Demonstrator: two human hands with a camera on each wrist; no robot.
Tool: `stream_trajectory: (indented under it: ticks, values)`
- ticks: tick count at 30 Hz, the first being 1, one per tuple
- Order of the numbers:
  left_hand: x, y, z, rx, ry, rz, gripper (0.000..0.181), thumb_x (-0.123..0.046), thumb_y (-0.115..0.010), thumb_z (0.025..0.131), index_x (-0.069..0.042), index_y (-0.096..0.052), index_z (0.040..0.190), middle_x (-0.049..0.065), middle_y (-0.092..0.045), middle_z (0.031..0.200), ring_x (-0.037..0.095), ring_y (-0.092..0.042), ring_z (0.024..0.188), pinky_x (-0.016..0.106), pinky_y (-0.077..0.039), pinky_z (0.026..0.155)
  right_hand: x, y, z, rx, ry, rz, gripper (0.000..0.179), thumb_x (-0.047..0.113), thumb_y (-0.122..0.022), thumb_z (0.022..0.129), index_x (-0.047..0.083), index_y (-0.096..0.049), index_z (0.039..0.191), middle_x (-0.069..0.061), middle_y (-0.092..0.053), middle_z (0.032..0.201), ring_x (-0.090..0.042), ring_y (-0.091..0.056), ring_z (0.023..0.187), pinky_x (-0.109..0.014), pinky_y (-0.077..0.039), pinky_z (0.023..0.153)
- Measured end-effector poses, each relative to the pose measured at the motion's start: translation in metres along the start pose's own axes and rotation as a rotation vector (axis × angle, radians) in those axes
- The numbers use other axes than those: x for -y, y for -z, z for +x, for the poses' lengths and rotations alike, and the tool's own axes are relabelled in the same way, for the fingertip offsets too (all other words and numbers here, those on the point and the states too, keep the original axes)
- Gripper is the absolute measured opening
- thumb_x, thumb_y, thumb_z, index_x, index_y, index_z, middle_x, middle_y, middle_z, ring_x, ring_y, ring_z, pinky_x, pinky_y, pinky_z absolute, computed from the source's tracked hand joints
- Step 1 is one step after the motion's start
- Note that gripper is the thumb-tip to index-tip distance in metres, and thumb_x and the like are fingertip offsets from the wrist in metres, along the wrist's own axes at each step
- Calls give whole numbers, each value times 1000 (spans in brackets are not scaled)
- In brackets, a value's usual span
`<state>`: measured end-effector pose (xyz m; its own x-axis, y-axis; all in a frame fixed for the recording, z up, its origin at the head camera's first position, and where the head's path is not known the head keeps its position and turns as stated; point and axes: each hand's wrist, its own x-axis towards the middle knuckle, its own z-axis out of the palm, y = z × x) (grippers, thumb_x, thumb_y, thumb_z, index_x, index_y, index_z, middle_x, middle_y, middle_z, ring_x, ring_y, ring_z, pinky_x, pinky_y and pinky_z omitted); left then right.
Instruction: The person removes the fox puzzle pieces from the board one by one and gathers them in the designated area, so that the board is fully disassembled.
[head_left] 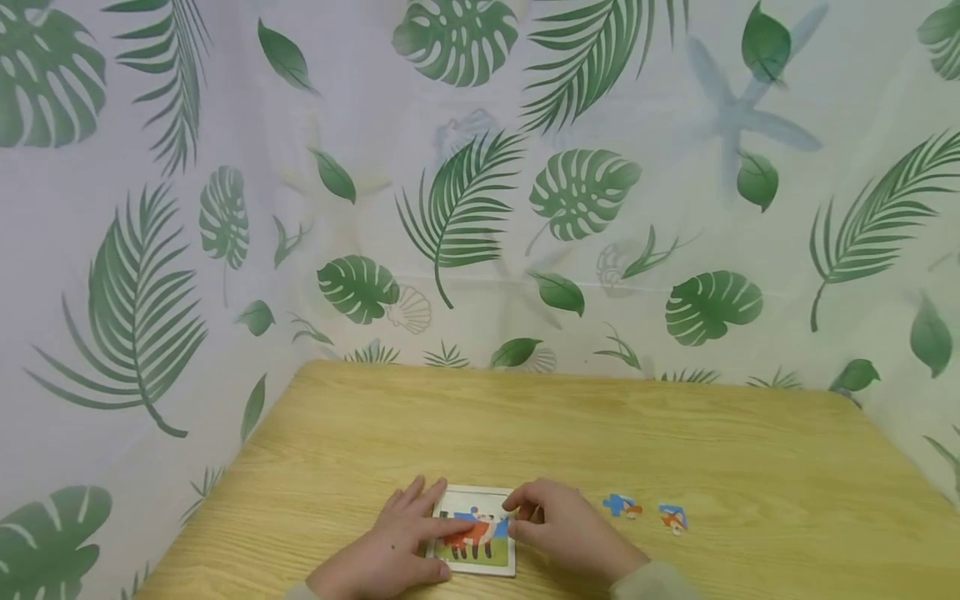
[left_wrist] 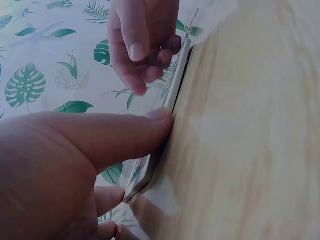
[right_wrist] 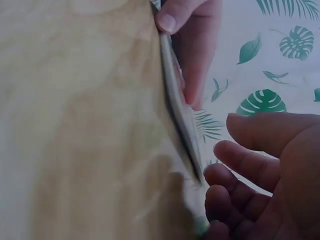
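A small square jigsaw puzzle (head_left: 491, 550) in a white-rimmed tray (head_left: 477, 570) lies on the table, its picture showing a red-and-white animal on green and blue. My left hand (head_left: 401, 537) spreads over the tray's left side. Its index finger lies straight across the picture, and the thumb (left_wrist: 135, 137) touches the near rim. At the right edge hovers my right hand (head_left: 562, 525), fingers loosely bent. In the right wrist view a gap shows between its thumb (right_wrist: 260, 131) and fingers, with nothing held. Part of the picture is hidden by the left index finger.
Two loose jigsaw pieces, one blue and orange (head_left: 619, 505) and one with a mushroom-like shape (head_left: 673, 518), lie right of my right hand. Wood-grain tabletop (head_left: 480, 425) extends behind them. A leaf-patterned curtain (head_left: 480, 208) hangs along the table's back and sides.
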<state>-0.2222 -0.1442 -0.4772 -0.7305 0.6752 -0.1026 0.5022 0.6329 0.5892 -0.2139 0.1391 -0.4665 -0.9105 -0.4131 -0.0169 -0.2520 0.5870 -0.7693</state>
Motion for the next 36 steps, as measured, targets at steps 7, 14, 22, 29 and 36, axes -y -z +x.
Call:
stream_trajectory:
  ticks: [7,14,22,29,36]
  values:
    - [-2,0,1,-20,10,-22,57,-44,-70,91,-41,-55,145,17,-15,167,48,0,151,72,-2,113,-2,-15,10,-35,-4,-103,16,30,-74,91,19,-73,103,6,-56,84,-12,-50,74,-31,-43,67]
    - [1,2,0,-32,4,-42,55,-42,-72,91,-40,-57,144,18,-16,166,48,0,150,74,-2,111,2,-21,13,-69,-22,-202,22,35,-78,88,19,-71,100,6,-53,79,-10,-48,67,-29,-40,59]
    - [-1,1,0,-33,7,-40,55,-43,-72,90,-39,-58,144,18,-17,166,48,-1,150,74,-3,112,1,-21,12,-67,-48,-223,21,35,-80,87,20,-68,96,6,-52,79,-10,-47,67,-29,-40,59]
    - [-1,1,2,-35,4,-35,55,-45,-71,90,-40,-58,143,19,-13,167,46,-1,151,71,-3,113,5,-17,15,-37,-81,-220,21,33,-81,86,20,-66,94,5,-54,78,-12,-48,67,-31,-41,59]
    - [-1,0,1,-46,13,-35,55,-44,-73,89,-40,-59,142,23,-13,165,48,-2,150,73,-3,113,4,-18,17,-33,-74,-200,22,33,-82,85,21,-65,92,6,-54,78,-12,-49,66,-31,-41,59]
